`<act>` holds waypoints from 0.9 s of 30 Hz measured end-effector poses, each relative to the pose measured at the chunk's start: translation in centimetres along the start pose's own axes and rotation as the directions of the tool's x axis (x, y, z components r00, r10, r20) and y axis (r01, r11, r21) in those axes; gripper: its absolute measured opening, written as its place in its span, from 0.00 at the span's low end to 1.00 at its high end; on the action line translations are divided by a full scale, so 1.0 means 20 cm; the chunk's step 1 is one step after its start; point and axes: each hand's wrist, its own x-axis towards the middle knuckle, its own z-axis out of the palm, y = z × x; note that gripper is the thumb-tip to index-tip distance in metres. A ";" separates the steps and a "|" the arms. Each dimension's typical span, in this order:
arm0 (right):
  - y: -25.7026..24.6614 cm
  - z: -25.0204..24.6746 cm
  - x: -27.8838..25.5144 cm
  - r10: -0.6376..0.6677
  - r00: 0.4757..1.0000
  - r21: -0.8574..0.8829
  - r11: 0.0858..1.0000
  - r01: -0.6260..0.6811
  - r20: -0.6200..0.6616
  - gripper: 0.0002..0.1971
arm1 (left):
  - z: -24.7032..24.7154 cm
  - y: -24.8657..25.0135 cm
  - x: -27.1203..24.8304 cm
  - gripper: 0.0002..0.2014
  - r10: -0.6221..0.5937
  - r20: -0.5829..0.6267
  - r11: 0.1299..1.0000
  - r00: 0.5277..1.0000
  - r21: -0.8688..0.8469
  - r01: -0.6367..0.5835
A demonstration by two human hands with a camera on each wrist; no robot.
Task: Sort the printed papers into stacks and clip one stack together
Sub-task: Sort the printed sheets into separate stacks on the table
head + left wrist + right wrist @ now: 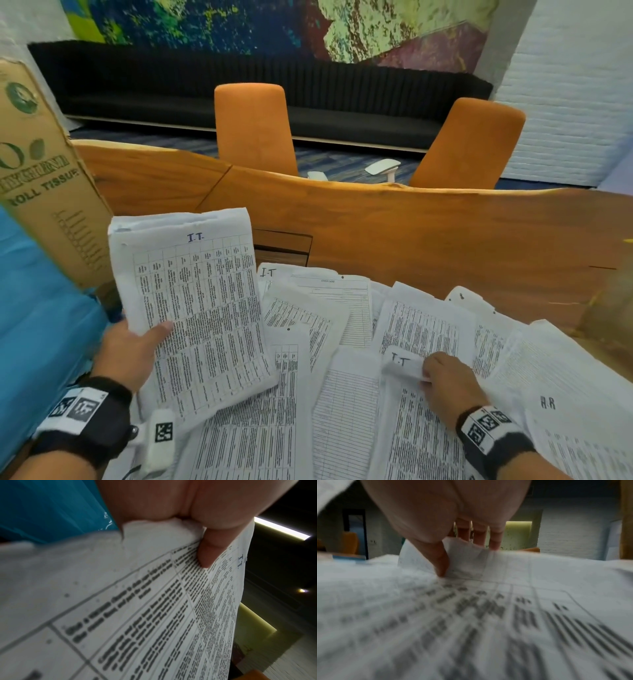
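My left hand (132,351) holds a thin stack of printed table sheets (202,308) marked "I.T." raised above the table, thumb (208,553) pressed on the top page (154,615). Many loose printed papers (291,411) lie fanned over the near part of the wooden table (445,236). My right hand (448,380) pinches the curled top edge of another "I.T." sheet (407,411) in that spread; the thumb (440,561) and fingers (479,536) lift its corner (464,555). A sheet marked "H.R" (575,394) lies at the right. No clip is visible.
A tilted cardboard tissue box (44,171) stands at the left beside a blue surface (37,325). Two orange chairs (255,130) stand beyond the table's far edge, with a black bench behind them. A dark recessed panel (284,246) sits mid-table.
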 end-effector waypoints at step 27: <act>-0.90 -1.18 0.19 -0.555 0.692 0.209 0.690 0.693 -0.461 0.02 | 0.43 0.44 -0.28 0.09 0.352 0.382 0.916 0.854 0.047 -0.399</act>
